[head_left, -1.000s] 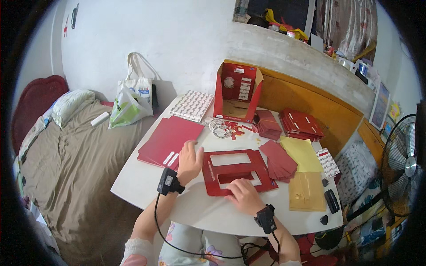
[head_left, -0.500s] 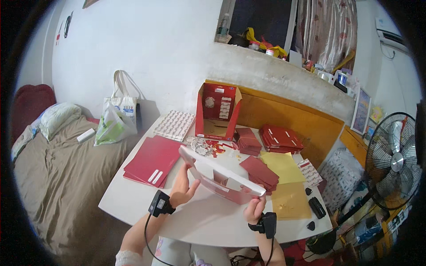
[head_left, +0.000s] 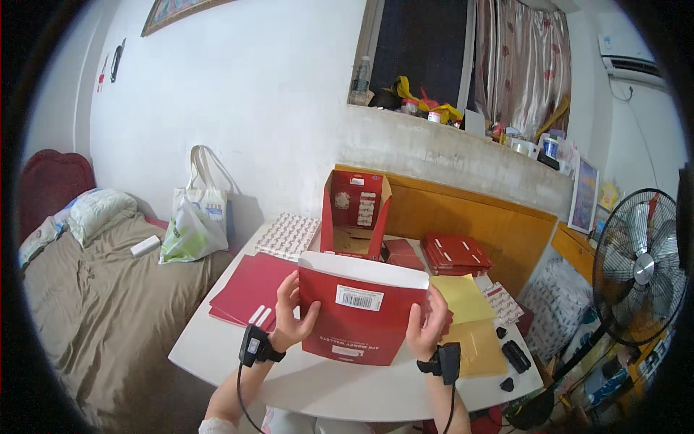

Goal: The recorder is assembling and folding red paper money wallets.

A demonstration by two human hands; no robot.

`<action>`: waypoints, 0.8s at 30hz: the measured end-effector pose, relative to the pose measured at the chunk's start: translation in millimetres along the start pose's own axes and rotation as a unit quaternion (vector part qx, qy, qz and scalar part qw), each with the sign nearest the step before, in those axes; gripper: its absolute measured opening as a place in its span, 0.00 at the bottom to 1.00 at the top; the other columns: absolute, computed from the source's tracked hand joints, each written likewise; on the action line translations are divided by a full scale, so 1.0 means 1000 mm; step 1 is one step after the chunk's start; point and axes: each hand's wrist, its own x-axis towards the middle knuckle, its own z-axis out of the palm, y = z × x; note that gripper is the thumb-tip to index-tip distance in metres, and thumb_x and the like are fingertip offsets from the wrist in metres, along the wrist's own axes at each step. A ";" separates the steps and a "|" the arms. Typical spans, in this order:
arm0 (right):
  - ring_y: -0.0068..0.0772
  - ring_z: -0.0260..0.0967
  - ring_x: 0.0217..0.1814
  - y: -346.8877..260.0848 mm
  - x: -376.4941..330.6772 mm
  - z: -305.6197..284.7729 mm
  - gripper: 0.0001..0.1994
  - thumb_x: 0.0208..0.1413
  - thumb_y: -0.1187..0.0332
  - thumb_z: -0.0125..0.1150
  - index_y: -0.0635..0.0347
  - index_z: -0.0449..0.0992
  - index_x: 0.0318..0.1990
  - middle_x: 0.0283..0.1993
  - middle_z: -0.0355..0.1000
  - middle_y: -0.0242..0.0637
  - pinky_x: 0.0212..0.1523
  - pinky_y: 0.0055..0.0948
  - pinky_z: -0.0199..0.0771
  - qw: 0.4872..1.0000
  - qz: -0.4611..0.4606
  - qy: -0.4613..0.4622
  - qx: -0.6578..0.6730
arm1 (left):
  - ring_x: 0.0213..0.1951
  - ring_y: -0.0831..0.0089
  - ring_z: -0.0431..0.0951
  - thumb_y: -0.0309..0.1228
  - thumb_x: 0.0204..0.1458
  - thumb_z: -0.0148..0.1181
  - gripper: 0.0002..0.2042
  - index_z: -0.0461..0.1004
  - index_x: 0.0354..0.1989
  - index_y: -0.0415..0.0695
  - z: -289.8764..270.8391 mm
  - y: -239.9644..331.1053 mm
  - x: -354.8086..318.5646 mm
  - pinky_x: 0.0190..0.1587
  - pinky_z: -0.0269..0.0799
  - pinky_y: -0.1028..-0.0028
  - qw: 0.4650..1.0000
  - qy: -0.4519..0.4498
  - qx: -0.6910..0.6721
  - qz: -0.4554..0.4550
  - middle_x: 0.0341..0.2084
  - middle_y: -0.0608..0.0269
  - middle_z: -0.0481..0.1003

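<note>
**Desk editor:** Head view, centre of frame. What is in your hands?

**Wearer:** A red folded card packet [head_left: 360, 312], lifted upright above the white desk [head_left: 217, 347], its plain back toward me with a white barcode label near the top edge. My left hand [head_left: 289, 318] grips its left edge, fingers [head_left: 288, 286] wrapped onto the front and thumb on the back. My right hand [head_left: 425, 327] clasps the right edge the same way. Both sets of fingers are closed on the packet. A black band sits on each wrist.

**Desk editor:** And around it?

**Wearer:** Left of the packet, a stack of flat red sheets [head_left: 249, 289] lies on the desk. Behind, toward the upper middle, an open red carton [head_left: 354, 217] stands upright, with a white patterned sheet [head_left: 288, 235] to its left. Right of centre sits a pile of red packets [head_left: 455, 253], with yellow paper [head_left: 463, 298] in front of it.

**Desk editor:** The edges of the frame?

**Wearer:** A bed with a brown cover [head_left: 94, 304] fills the lower left, a white tote bag [head_left: 202, 210] beside it. A standing fan [head_left: 640, 267] is at far right.
</note>
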 end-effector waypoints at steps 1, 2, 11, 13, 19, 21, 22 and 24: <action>0.37 0.64 0.57 0.005 0.005 -0.001 0.21 0.59 0.77 0.49 0.71 0.56 0.58 0.56 0.63 0.51 0.57 0.34 0.64 1.000 0.006 0.004 -0.009 | 0.59 0.61 0.64 0.18 0.54 0.51 0.32 0.43 0.65 0.43 -0.002 0.009 0.007 0.58 0.64 0.64 0.998 -0.052 -0.002 -0.021 0.58 0.50 0.60; 0.37 0.64 0.57 0.005 0.007 -0.003 0.21 0.59 0.77 0.49 0.71 0.56 0.58 0.56 0.63 0.51 0.57 0.34 0.64 1.000 0.005 0.004 -0.009 | 0.59 0.61 0.64 0.18 0.54 0.51 0.32 0.43 0.65 0.43 -0.001 0.007 0.011 0.58 0.64 0.64 0.998 -0.052 -0.002 -0.019 0.58 0.50 0.60; 0.33 0.65 0.55 0.015 0.015 -0.008 0.22 0.56 0.77 0.54 0.68 0.58 0.58 0.54 0.65 0.46 0.55 0.32 0.65 0.999 0.024 -0.029 0.001 | 0.51 0.68 0.69 0.16 0.56 0.47 0.22 0.52 0.59 0.39 0.016 0.012 0.039 0.54 0.64 0.70 0.996 0.056 -0.060 -0.042 0.49 0.54 0.66; 0.34 0.63 0.56 0.013 0.015 -0.007 0.23 0.55 0.77 0.55 0.68 0.57 0.58 0.55 0.63 0.46 0.56 0.33 0.64 0.999 0.031 -0.024 0.027 | 0.49 0.71 0.69 0.17 0.56 0.47 0.22 0.52 0.59 0.41 0.016 0.015 0.041 0.54 0.63 0.72 0.995 0.059 -0.067 -0.043 0.49 0.55 0.66; 0.37 0.61 0.57 0.011 0.001 -0.012 0.23 0.53 0.80 0.55 0.69 0.56 0.56 0.55 0.60 0.49 0.59 0.36 0.61 0.999 0.000 -0.016 0.047 | 0.48 0.66 0.67 0.18 0.43 0.62 0.28 0.54 0.52 0.40 0.011 0.024 0.039 0.54 0.60 0.68 0.997 0.059 -0.043 -0.011 0.43 0.55 0.65; 0.39 0.63 0.52 0.002 0.003 -0.012 0.21 0.52 0.81 0.55 0.68 0.56 0.53 0.53 0.60 0.51 0.55 0.38 0.64 0.998 -0.067 -0.014 0.015 | 0.41 0.71 0.69 0.18 0.40 0.65 0.28 0.56 0.50 0.41 0.003 0.025 0.037 0.43 0.67 0.72 0.998 0.000 -0.032 0.052 0.41 0.55 0.66; 0.39 0.63 0.52 0.003 0.003 -0.014 0.21 0.52 0.81 0.55 0.68 0.56 0.53 0.53 0.60 0.51 0.55 0.38 0.64 0.998 -0.067 -0.014 0.015 | 0.38 0.73 0.70 0.18 0.40 0.65 0.27 0.58 0.48 0.41 0.001 0.029 0.035 0.39 0.68 0.75 0.997 -0.021 -0.061 0.048 0.40 0.54 0.66; 0.42 0.66 0.46 0.003 0.004 -0.020 0.20 0.51 0.82 0.55 0.65 0.56 0.50 0.50 0.63 0.52 0.50 0.41 0.67 0.982 -0.161 -0.012 -0.102 | 0.34 0.73 0.72 0.17 0.38 0.67 0.25 0.62 0.45 0.41 -0.002 0.035 0.045 0.33 0.69 0.77 0.993 -0.022 0.024 0.113 0.37 0.55 0.69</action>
